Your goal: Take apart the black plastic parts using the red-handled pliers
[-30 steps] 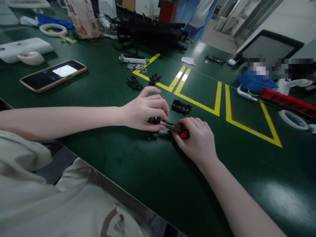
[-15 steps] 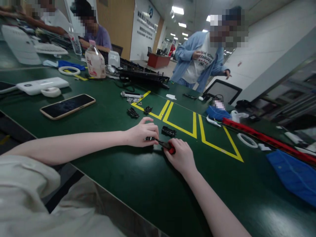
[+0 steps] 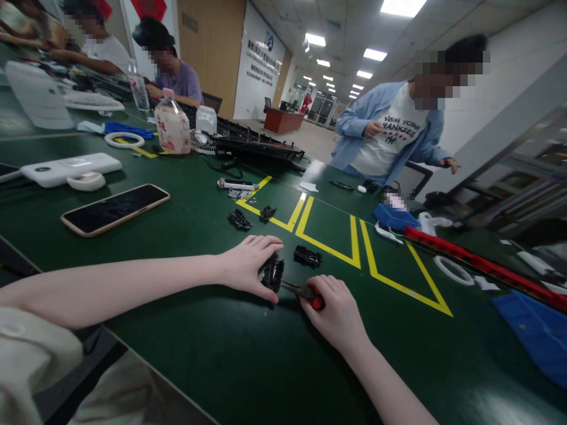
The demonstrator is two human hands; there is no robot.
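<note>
- While it rests on the green counter (image 3: 230, 354), the left hand (image 3: 245, 265) holds a small black part (image 3: 271, 275) upright in a closed grip.
- The right hand (image 3: 339, 313) grips a red-handled tool (image 3: 305, 292), tip touching the part.

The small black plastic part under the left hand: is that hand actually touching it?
Touching. The head view shows the left hand with fingers curled over the black part, thumb pressed beneath it, no gap visible.
</note>
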